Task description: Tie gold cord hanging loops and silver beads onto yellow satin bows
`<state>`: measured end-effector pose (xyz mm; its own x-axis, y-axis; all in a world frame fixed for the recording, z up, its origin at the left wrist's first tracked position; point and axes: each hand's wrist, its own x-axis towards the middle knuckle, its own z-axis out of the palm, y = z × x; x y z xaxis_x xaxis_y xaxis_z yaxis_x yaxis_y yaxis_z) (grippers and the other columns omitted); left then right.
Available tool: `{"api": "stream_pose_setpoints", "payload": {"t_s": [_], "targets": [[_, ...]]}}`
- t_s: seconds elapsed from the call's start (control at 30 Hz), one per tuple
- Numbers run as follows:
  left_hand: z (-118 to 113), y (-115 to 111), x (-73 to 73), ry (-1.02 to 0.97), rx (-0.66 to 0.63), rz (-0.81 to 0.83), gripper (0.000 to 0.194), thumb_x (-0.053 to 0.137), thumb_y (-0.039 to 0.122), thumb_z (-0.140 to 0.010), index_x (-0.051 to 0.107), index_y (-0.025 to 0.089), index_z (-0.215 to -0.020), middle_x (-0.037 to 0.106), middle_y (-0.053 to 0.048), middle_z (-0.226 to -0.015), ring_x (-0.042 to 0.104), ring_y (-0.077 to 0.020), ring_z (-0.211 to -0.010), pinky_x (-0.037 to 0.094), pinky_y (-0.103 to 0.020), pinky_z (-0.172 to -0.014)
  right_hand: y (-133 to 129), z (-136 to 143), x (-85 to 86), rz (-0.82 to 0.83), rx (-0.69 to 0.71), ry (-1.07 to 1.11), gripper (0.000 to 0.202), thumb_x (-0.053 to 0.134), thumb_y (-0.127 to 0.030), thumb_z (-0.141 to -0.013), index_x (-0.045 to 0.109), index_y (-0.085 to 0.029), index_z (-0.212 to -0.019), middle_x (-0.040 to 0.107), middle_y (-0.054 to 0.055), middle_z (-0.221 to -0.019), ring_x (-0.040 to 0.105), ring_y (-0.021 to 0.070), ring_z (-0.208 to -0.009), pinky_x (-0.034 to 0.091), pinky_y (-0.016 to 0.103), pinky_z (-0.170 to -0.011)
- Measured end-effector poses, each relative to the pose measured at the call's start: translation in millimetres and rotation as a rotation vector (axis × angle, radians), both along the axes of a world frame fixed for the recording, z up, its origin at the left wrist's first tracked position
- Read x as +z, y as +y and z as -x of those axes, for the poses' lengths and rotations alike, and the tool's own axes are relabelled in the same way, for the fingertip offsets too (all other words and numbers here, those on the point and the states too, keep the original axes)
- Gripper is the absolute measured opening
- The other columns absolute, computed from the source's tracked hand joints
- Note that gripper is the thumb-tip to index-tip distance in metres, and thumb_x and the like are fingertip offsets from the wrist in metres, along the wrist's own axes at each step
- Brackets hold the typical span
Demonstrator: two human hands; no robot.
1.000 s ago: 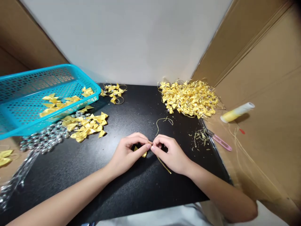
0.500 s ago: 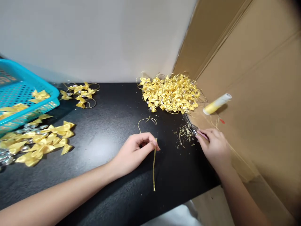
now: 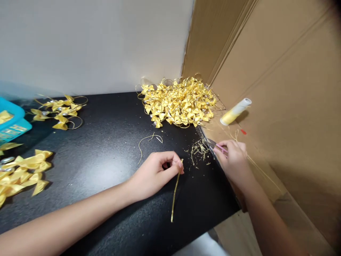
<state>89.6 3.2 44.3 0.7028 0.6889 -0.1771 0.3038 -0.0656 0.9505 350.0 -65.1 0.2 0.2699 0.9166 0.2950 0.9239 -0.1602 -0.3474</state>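
- While the left hand (image 3: 154, 174) pinches the cord (image 3: 174, 199) over the table (image 3: 106, 149), one end points back toward the person.
- Beside the left hand a second ago, the right hand (image 3: 237, 163) is now closed around the cutter (image 3: 221, 147); whether it is lifted, I cannot tell.
- Cord and cutter are thus both held, though well apart; cutting seems possible but not begun.
- Clippings (image 3: 199, 151) lie just beside the blade; beyond, bows (image 3: 178, 103) sit heaped.

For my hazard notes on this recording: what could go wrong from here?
The right hand holds a pink-handled cutter; its metal tip might nick a finger.
The left hand pinches the gold cord near one end, so it could slip out.
Loose thread clippings lie beside the tip and may catch on it.
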Motion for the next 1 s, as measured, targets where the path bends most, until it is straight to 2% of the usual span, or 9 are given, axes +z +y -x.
{"api": "stream_pose_setpoints", "payload": {"t_s": [0.1,0.2,0.27,0.33,0.53,0.67,1.0], "targets": [[-7,2,-4.1,0.004,-0.041,0.025,0.022,0.051,0.027,-0.090,0.064,0.017,-0.076,0.072,-0.001,-0.075,0.064,-0.0151,-0.072,0.046,-0.026,-0.069,-2,4,14.1,0.028,-0.058,0.233,0.014,0.054,-0.035,-0.089,0.057,-0.021,-0.092,0.065,0.009,-0.090,0.055,0.0289,-0.097,0.042,0.043,-0.086],[-14,5,-6.3,-0.014,-0.071,0.049,0.020,0.052,0.027,-0.090,0.063,0.017,-0.077,0.069,0.000,-0.071,0.063,-0.0147,-0.070,0.045,-0.025,-0.067,-9,18,31.1,0.178,0.090,0.565,0.018,0.046,-0.035,-0.094,0.054,-0.022,-0.104,0.064,0.005,-0.089,0.060,0.0205,-0.085,0.047,0.035,-0.079],[-19,9,-5.7,-0.009,-0.093,0.043,0.019,0.052,0.027,-0.089,0.063,0.017,-0.076,0.067,0.000,-0.067,0.060,-0.0142,-0.067,0.044,-0.024,-0.064,-14,30,37.8,0.262,0.202,0.673,0.016,0.045,-0.032,-0.095,0.054,-0.022,-0.104,0.061,0.002,-0.085,0.059,0.0168,-0.078,0.048,0.030,-0.073],[-25,13,-4.2,0.003,-0.111,0.046,0.018,0.053,0.025,-0.087,0.063,0.016,-0.074,0.064,0.001,-0.065,0.057,-0.0136,-0.064,0.042,-0.023,-0.061,-17,39,39.1,0.306,0.254,0.739,0.012,0.046,-0.028,-0.094,0.054,-0.022,-0.100,0.060,0.001,-0.083,0.058,0.0152,-0.076,0.048,0.027,-0.071],[-40,22,-3.9,0.012,-0.154,0.088,0.017,0.055,0.023,-0.083,0.061,0.016,-0.068,0.061,0.002,-0.063,0.054,-0.0123,-0.061,0.040,-0.021,-0.058,-18,42,32.0,0.312,0.217,0.832,0.008,0.049,-0.023,-0.089,0.055,-0.022,-0.095,0.064,0.001,-0.088,0.062,0.0146,-0.082,0.050,0.026,-0.075],[-45,24,-5.4,0.012,-0.163,0.087,0.016,0.053,0.023,-0.083,0.062,0.017,-0.071,0.060,0.002,-0.065,0.053,-0.0125,-0.062,0.040,-0.021,-0.058,-19,36,31.2,0.273,0.171,0.874,0.008,0.049,-0.024,-0.088,0.055,-0.022,-0.093,0.064,0.001,-0.085,0.063,0.0151,-0.080,0.051,0.026,-0.074],[-51,25,-5.0,0.028,-0.182,0.114,0.018,0.056,0.022,-0.081,0.057,0.017,-0.064,0.053,0.004,-0.060,0.046,-0.0108,-0.059,0.037,-0.020,-0.056,-17,35,32.4,0.304,0.172,0.853,0.007,0.050,-0.022,-0.086,0.056,-0.021,-0.090,0.063,0.000,-0.081,0.061,0.0139,-0.074,0.049,0.025,-0.069]]}}
